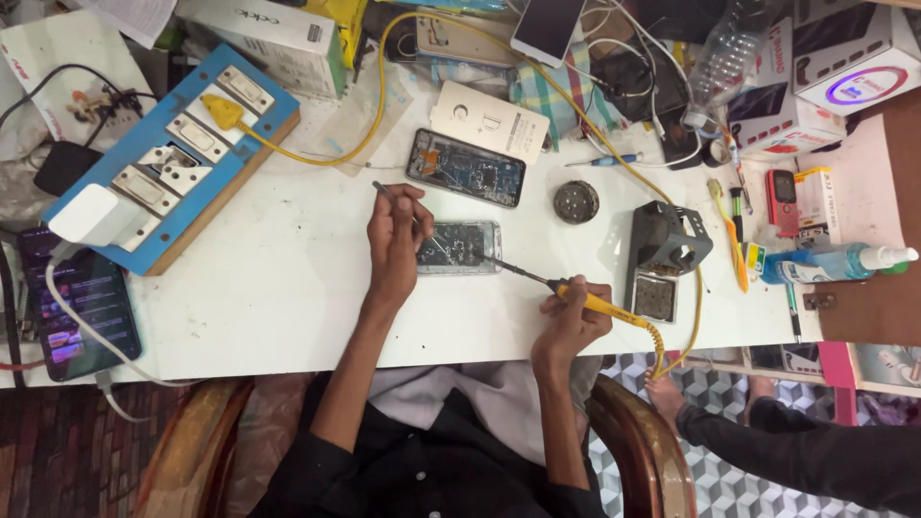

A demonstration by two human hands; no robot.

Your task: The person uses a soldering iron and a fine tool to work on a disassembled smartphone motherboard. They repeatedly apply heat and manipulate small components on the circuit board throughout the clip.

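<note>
White tabletop (288, 288), cluttered along its far and right edges. Largest item: blue switchboard (173, 153) at upper left, a yellow plug and yellow cable (374, 105) running from it across the back of the work area. Dark phone (82, 307) with lit screen lies at the left edge, on a white lead. Black soldering stand (667, 245) sits right of centre, a small square sponge tray in front of it. A second opened phone (465, 168), circuit board exposed, lies beyond the work, apart from it. Round tin (577, 201) between that phone and the stand.

Work item: small opened handset (465, 247), centre of tabletop, flat, internals facing up.

Right hand (571, 321) is clamped around the yellow handle of the soldering iron (576, 295); its thin tip reaches left onto the handset's right end. Left hand (395, 240) is pinched on a thin metal probe or tweezers (384, 192), fingers resting at the handset's left end; exact contact point hidden by the fingers.

Judgement on technique: rest both wrists on the tabletop to steady the tip, keep contact brief, touch only the intended joint, and hold the part still with the left tool. Keep the coiled cable clear of the board.
</note>
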